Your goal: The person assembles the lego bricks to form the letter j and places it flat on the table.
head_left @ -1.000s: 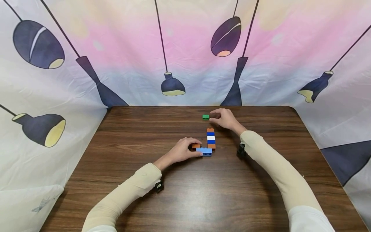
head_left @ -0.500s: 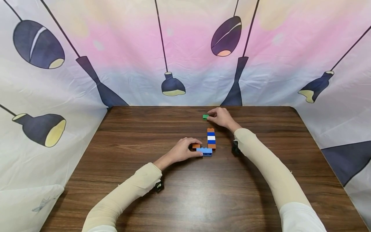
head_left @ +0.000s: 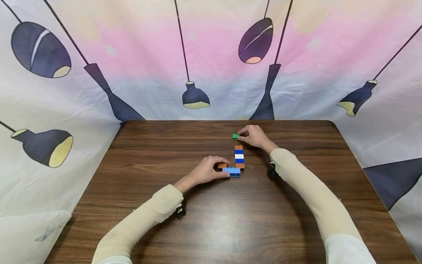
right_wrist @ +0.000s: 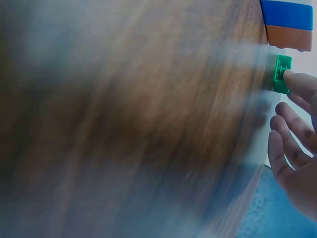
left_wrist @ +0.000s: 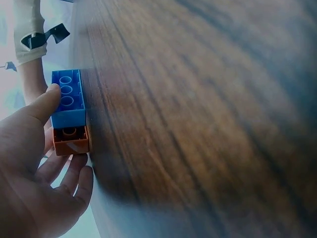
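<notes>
In the head view, my left hand [head_left: 207, 170] holds one end of a joined set of toy building bricks. Its thumb presses the light blue brick [head_left: 233, 172], and its fingers lie behind the short orange brick [head_left: 222, 165]. The left wrist view shows the blue brick's hollow underside [left_wrist: 69, 94] facing the camera. Farther back, my right hand [head_left: 255, 136] pinches a small green brick [head_left: 235, 136] between thumb and finger. The right wrist view has the thumb over the green brick [right_wrist: 280, 82], just apart from an orange end brick [right_wrist: 290, 37].
A column of orange, blue and white bricks [head_left: 239, 156] runs back from the light blue brick. Everything rests on a brown wooden table [head_left: 211, 220]. Behind stands a cloth backdrop [head_left: 148, 44] printed with lamps.
My right hand has moved left onto the green brick, pinched it, and brought it slightly nearer the brick column. The left hand stays on its bricks.
</notes>
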Action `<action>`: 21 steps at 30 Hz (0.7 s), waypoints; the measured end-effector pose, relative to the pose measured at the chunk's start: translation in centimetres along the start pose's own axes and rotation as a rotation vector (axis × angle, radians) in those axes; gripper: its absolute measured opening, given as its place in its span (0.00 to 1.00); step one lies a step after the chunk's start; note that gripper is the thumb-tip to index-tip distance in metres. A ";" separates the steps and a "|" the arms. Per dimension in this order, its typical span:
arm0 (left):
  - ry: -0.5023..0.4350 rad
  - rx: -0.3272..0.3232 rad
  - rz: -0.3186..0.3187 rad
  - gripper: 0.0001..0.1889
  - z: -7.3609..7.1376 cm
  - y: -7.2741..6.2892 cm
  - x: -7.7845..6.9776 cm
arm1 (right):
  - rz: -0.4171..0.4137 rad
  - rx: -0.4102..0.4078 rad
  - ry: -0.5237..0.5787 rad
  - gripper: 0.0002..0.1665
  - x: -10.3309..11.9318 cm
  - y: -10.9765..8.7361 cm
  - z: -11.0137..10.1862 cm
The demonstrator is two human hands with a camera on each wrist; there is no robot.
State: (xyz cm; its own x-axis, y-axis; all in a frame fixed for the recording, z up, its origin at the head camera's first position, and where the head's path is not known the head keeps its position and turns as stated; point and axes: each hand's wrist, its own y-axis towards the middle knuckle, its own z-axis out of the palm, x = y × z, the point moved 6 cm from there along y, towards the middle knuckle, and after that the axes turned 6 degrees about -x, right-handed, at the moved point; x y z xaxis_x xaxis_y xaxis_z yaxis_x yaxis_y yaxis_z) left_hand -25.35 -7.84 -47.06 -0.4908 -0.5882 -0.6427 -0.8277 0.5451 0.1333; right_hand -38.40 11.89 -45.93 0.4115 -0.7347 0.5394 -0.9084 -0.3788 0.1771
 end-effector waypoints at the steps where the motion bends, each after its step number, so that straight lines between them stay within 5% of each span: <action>1: 0.001 -0.001 0.000 0.26 0.0 0.0 0.0 | -0.007 0.003 -0.003 0.16 0.0 -0.2 0.0; 21: 0.036 0.009 -0.001 0.26 -0.1 0.1 -0.2 | -0.048 0.014 0.005 0.15 0.4 -2.3 0.0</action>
State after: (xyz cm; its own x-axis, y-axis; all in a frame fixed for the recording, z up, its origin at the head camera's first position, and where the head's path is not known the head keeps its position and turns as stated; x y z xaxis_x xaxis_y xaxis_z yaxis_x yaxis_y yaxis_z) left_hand -25.38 -7.73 -46.85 -0.4996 -0.6100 -0.6151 -0.8260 0.5495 0.1259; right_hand -36.15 12.42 -46.14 0.4541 -0.7129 0.5344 -0.8865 -0.4213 0.1913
